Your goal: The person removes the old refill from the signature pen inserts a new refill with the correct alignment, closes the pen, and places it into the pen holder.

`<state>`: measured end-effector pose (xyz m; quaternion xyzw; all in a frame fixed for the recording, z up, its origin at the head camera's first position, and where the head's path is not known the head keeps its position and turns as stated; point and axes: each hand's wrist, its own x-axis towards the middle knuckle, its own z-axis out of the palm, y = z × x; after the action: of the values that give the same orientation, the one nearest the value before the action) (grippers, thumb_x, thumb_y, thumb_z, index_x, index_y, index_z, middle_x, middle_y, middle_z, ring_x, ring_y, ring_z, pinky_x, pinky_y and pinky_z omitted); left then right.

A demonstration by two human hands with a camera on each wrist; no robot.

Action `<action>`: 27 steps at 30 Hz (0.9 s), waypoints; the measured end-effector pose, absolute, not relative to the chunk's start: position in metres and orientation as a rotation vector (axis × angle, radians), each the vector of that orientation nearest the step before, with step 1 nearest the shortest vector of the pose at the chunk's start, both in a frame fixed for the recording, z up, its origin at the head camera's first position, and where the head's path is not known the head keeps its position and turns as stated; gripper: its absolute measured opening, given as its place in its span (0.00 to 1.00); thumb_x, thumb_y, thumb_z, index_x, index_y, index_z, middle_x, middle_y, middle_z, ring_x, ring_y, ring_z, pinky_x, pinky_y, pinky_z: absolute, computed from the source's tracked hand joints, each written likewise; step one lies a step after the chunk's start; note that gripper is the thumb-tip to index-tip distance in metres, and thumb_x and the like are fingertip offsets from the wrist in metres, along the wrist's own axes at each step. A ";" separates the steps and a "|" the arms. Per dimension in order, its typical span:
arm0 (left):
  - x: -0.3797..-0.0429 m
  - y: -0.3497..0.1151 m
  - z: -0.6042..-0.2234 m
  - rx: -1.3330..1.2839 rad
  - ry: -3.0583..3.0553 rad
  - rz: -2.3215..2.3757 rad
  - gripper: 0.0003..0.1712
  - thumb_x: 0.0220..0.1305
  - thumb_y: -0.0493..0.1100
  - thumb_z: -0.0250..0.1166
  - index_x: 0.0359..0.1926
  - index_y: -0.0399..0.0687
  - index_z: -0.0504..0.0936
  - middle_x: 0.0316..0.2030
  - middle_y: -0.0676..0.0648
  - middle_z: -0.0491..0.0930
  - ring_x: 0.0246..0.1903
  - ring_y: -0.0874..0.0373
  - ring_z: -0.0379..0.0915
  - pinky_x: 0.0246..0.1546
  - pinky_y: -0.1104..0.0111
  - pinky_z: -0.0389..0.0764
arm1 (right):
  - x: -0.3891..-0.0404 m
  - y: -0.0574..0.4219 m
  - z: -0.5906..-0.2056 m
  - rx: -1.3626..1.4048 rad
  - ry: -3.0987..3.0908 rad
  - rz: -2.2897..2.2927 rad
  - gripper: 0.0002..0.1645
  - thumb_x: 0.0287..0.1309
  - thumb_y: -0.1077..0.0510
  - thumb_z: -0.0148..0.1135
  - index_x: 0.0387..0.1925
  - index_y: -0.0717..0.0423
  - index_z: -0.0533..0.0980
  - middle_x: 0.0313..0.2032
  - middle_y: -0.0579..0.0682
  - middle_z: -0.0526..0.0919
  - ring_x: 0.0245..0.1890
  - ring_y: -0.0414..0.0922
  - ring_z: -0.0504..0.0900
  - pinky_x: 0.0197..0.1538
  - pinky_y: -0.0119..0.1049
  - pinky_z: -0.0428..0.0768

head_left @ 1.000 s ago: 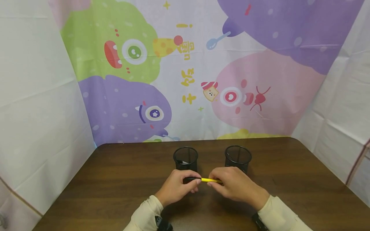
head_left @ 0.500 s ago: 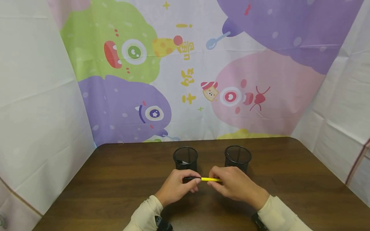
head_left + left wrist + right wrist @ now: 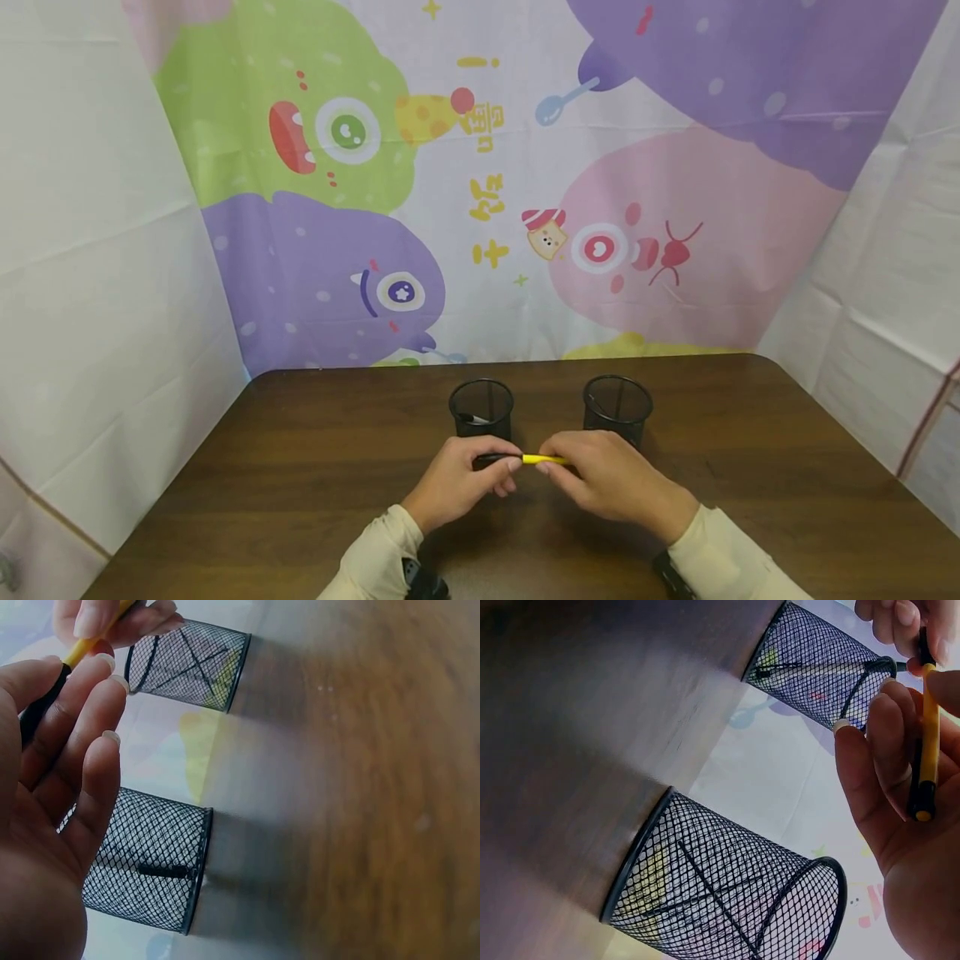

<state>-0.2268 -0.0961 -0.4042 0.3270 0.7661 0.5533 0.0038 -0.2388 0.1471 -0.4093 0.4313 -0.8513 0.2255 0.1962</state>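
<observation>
Both my hands hold one slim pen [image 3: 546,458] level, with a yellow barrel and a black front part. The left hand [image 3: 453,483] pinches the black part between thumb and fingers. On the yellow barrel is the grip of my right hand [image 3: 611,479], thumb and fingers around it. The right wrist view shows the pen's [image 3: 930,735] yellow body, its black end with a yellow tip, and a black clip. A short stretch of yellow shows between the hands in the head view. Just beyond the hands stand two black mesh pen cups, left [image 3: 483,430] and right [image 3: 636,430].
A pen [image 3: 161,870] lies inside the left cup, showing through its mesh. Thin dark sticks cross inside the right cup [image 3: 720,900]. Under everything is a brown wooden table [image 3: 337,433], backed by a printed cartoon cloth [image 3: 480,317] and flanked by white cloth sides.
The pen has risen slightly in the head view, and the right-hand fingers cover a bit more of its yellow barrel. The grips of both hands hold, and the cups stay put.
</observation>
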 end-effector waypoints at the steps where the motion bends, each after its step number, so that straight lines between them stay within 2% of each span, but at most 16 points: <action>1: -0.227 -0.096 -0.404 1.013 2.396 1.739 0.08 0.69 0.36 0.64 0.47 0.38 0.85 0.27 0.41 0.86 0.25 0.48 0.84 0.31 0.51 0.85 | -0.239 0.147 -0.409 1.207 -2.379 0.627 0.02 0.66 0.54 0.66 0.39 0.46 0.81 0.28 0.31 0.75 0.23 0.29 0.69 0.27 0.25 0.72; 5: -0.228 -0.097 -0.405 0.982 2.378 1.751 0.10 0.68 0.35 0.66 0.48 0.38 0.85 0.29 0.39 0.86 0.27 0.47 0.84 0.32 0.52 0.86 | -0.239 0.147 -0.409 1.196 -2.379 0.613 0.02 0.68 0.54 0.64 0.39 0.46 0.80 0.27 0.31 0.73 0.23 0.29 0.69 0.28 0.25 0.73; 10: -0.229 -0.098 -0.406 0.973 2.386 1.750 0.09 0.68 0.36 0.65 0.48 0.39 0.85 0.28 0.42 0.86 0.27 0.47 0.84 0.32 0.54 0.86 | -0.239 0.147 -0.409 1.186 -2.392 0.613 0.02 0.69 0.54 0.63 0.39 0.47 0.80 0.28 0.31 0.73 0.23 0.29 0.70 0.28 0.26 0.73; 22: -0.228 -0.098 -0.405 1.003 2.412 1.731 0.08 0.69 0.35 0.64 0.46 0.38 0.85 0.26 0.44 0.85 0.25 0.50 0.84 0.32 0.53 0.86 | -0.240 0.146 -0.408 1.176 -2.365 0.609 0.06 0.60 0.55 0.70 0.36 0.45 0.80 0.28 0.32 0.75 0.23 0.30 0.70 0.27 0.25 0.73; 27: -0.227 -0.099 -0.404 1.030 2.415 1.731 0.08 0.69 0.35 0.64 0.46 0.37 0.85 0.26 0.43 0.85 0.25 0.52 0.84 0.31 0.58 0.86 | -0.240 0.147 -0.409 1.188 -2.359 0.631 0.08 0.59 0.56 0.72 0.35 0.45 0.78 0.27 0.31 0.73 0.22 0.29 0.68 0.25 0.24 0.71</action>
<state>-0.2271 -0.0988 -0.4044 0.3274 0.7679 0.5505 -0.0016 -0.2398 0.1467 -0.4085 0.4276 -0.8491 0.2270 0.2113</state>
